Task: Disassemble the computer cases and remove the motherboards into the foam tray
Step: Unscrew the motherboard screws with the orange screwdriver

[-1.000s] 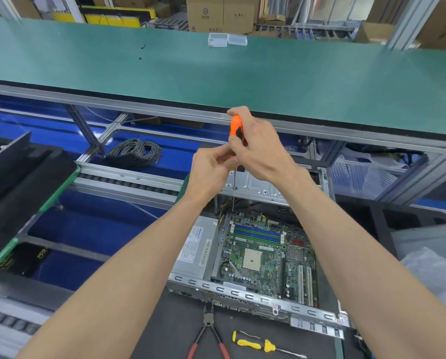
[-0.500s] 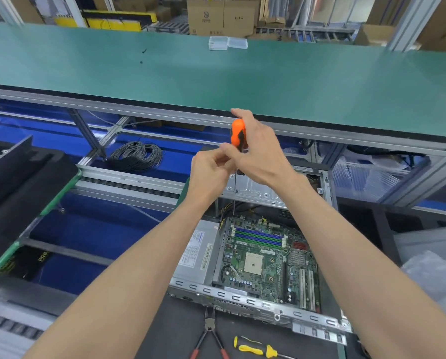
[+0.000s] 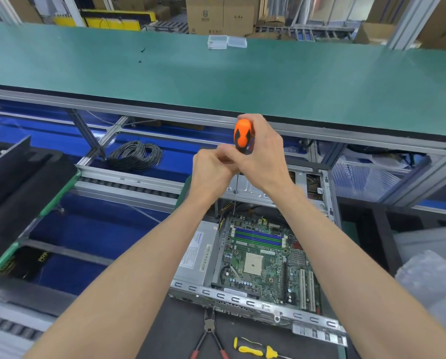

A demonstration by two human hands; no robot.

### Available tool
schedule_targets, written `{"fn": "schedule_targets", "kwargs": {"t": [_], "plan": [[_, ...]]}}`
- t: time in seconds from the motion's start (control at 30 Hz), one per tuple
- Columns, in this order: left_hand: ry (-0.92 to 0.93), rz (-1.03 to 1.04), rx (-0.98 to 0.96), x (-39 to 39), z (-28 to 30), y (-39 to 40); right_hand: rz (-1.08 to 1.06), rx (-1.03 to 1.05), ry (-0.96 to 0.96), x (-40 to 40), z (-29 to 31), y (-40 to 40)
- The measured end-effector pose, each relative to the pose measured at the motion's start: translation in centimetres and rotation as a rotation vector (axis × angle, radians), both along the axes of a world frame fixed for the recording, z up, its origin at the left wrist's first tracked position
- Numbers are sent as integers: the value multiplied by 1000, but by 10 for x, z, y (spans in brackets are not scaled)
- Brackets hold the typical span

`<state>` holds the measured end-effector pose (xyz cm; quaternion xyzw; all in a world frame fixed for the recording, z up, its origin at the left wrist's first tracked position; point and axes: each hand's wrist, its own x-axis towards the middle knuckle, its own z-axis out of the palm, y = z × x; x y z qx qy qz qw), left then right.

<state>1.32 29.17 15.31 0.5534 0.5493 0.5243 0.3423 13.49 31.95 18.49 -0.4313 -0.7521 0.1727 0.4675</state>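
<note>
An open metal computer case (image 3: 245, 301) lies in front of me with its green motherboard (image 3: 263, 263) inside. My right hand (image 3: 263, 161) grips an orange and black screwdriver (image 3: 241, 136) held upright, its thin shaft (image 3: 237, 181) reaching down to the case's far metal panel (image 3: 253, 190). My left hand (image 3: 211, 172) is curled against the lower end of the handle, its fingers pinching there. Black foam trays (image 3: 22, 182) lie on the left.
Red-handled pliers (image 3: 209, 335) and a yellow screwdriver (image 3: 253, 349) lie on the dark mat near me. A coil of grey cable (image 3: 136, 155) sits on the blue lower shelf. A green bench top (image 3: 216, 73) spans the back. Clear plastic wrap (image 3: 434, 283) lies at right.
Both hands stay together on the screwdriver handle over the case's far panel. They have shifted only slightly, and my right hand's fingers have moved round the handle.
</note>
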Motion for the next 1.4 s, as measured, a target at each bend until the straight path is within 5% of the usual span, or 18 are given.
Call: {"fn": "schedule_targets", "kwargs": {"t": [0.13, 0.33, 0.53, 0.77, 0.93, 1.07, 1.2, 1.3, 1.4], "plan": [[34, 31, 63, 2, -3, -2, -15, 21, -54, -5, 0, -2], [-50, -182, 17, -8, -8, 0, 122, -10, -101, 1, 3, 0], [-28, 48, 23, -3, -9, -1, -39, 97, -235, -9, 9, 4], [-33, -183, 69, -7, -9, 1, 81, -86, -164, -4, 2, 2], [26, -1, 31, -6, -7, 8, 86, -184, 75, 9, -32, -8], [165, 140, 45, -5, -5, 9, -6, -319, -16, 5, -67, -12], [323, 187, 79, -1, -2, 8, -71, -178, -17, -4, -71, -3], [330, 74, 92, -4, 5, 5, -25, -128, -75, 0, -72, -4], [150, -131, 95, -4, 15, 4, 41, -147, -112, 0, -69, -5]]}}
